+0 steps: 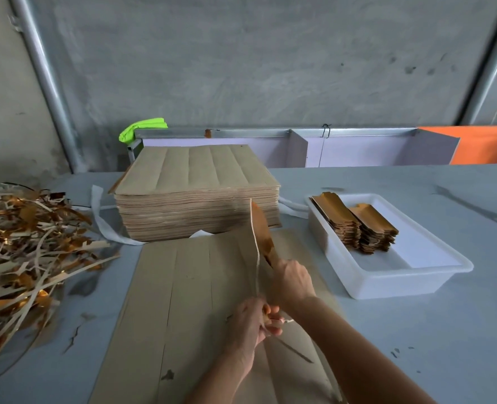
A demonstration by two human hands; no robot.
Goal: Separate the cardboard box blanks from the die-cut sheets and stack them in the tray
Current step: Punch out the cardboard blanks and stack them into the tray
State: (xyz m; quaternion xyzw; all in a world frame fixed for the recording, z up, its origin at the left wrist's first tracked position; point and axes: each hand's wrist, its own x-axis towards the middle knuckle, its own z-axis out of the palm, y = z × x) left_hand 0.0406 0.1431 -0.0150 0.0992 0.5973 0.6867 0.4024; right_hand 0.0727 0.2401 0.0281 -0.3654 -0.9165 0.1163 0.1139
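while the die-cut sheet (183,301) lies flat on the pale grey desk (416,330), matt brown and scored with long parallel slits, the right hand (292,279) curls its grip round a narrow box blank (261,228) and holds it tilted up on edge above the sheet's right side, its glossy gold face turned right. the left hand (251,319) pinches a thin waste strip (256,252) that runs up along the blank's left edge; its fingertips are partly hidden behind the card and blurred. behind the sheet stands a thick square stack of sheets (196,196), its sides finely layered, tied round by a flat white strap (101,225). to the right, a white translucent plastic tray (401,282), rectangular with rounded rim, holds two leaning piles of finished blanks (358,228) with notched ends, gold on top. at far left sprawls a tangled heap of trimmings (28,243), curling gold and grey ribbons, cut off by the frame edge. a bright green cloth (142,129) sits on a metal rail beyond. no writing is legible anywhere.
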